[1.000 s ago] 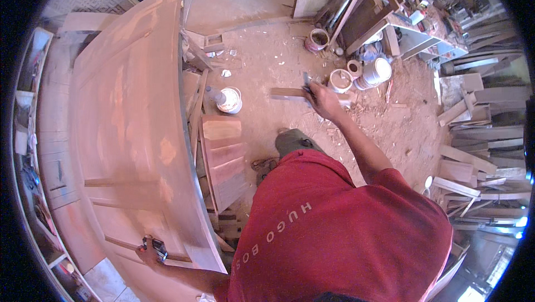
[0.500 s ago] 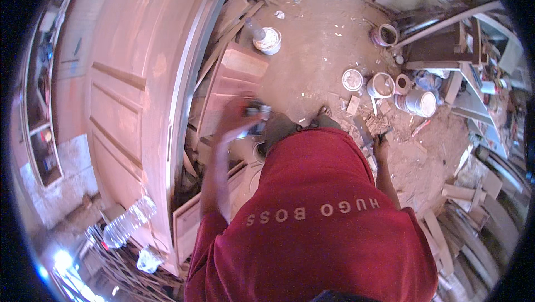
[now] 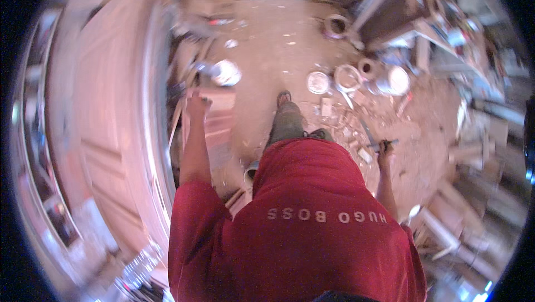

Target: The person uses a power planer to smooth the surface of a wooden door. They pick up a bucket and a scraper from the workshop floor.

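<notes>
My right hand point(image 3: 384, 148) is closed round a long, thin tool with a dark handle point(image 3: 389, 143). A narrow grey length slants from it toward the far left, over scattered wood scraps point(image 3: 346, 125); blur hides its exact kind. Stretched forward at the left, my left hand point(image 3: 198, 104) is over or beside a reddish wooden panel point(image 3: 222, 113). Motion smears its fingers, and no object shows clearly in it. Just beyond this hand stands a white-topped bucket point(image 3: 227, 73), with a clear bottle point(image 3: 206, 69) by it.
A large panelled wooden door point(image 3: 106, 112) stands along the left. Several paint buckets point(image 3: 318, 83) are on the dusty floor point(image 3: 262, 51) ahead. Stacked timber point(image 3: 473, 201) lies at the right, below a cluttered wooden bench point(image 3: 415, 31). One foot point(image 3: 284, 98) is stepped forward.
My left hand has reached forward and left; the dark and silvery object seen in it earlier no longer shows. My right hand keeps its tool. The view has shifted, and a foot has come forward.
</notes>
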`<state>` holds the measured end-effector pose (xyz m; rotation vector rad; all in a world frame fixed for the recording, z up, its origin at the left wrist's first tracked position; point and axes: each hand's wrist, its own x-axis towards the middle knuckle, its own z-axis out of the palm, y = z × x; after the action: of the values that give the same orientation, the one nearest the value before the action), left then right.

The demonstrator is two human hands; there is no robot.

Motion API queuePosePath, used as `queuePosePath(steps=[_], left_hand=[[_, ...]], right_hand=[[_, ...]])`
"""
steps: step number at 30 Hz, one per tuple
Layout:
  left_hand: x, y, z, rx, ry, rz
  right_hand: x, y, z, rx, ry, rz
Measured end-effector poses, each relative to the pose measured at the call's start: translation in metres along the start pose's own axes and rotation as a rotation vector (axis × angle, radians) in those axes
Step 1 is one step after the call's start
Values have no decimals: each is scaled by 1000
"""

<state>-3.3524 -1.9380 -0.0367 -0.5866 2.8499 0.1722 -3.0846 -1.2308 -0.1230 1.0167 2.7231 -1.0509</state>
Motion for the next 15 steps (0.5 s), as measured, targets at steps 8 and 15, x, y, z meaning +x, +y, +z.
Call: queuePosePath(steps=[8,15], left_hand=[[-50,99,218,-72,-715,412],[82,164,203,102,-728,461]], right_hand=[[-56,-54,-5,-130,269,272],[-38,-55,-22,-15,550,517]])
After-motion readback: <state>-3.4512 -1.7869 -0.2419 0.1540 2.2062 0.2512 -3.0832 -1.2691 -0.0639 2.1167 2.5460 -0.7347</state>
